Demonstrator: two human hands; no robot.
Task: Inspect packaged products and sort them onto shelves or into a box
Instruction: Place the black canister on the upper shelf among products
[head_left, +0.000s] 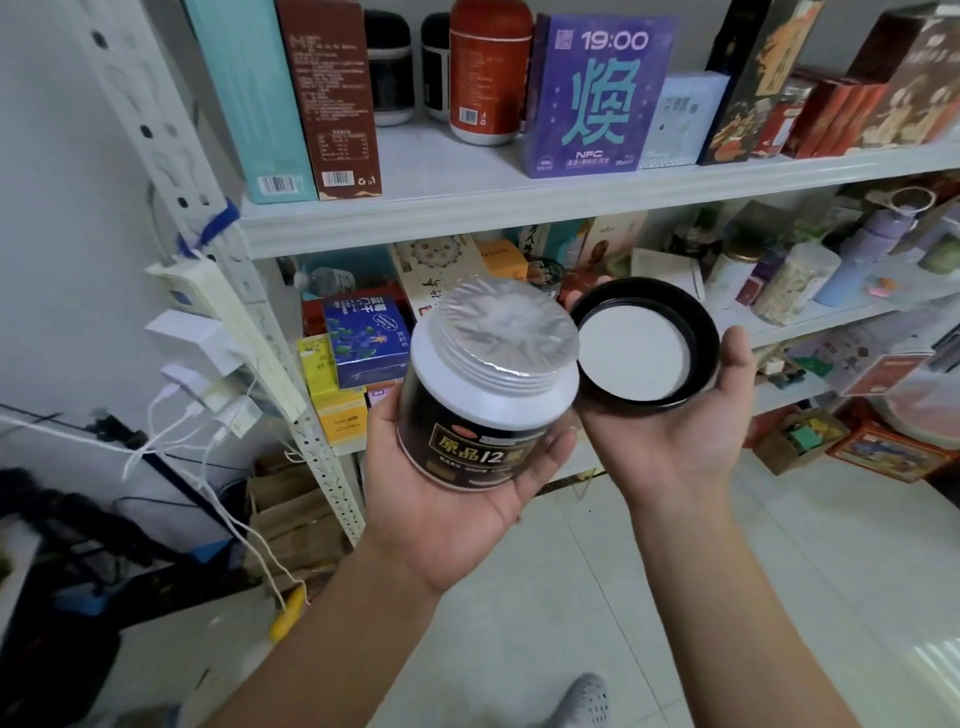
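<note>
A dark jar (483, 395) with a white shoulder, gold label and a clear plastic seal over its threaded mouth lies tilted in my left hand (457, 499), whose thumb and fingers curl round its body. The jar's black lid (644, 343), turned inside up with a white liner showing, rests in my right hand (685, 431), held between thumb and fingers. Both are in front of the white shelving (519, 213).
Shelves hold several boxes and jars: a purple box (597, 93), a red canister (488, 73), a blue box (366, 340). A power strip with chargers and cables (197, 343) hangs on the left post. Cartons (795, 436) and tins sit on the tiled floor at right.
</note>
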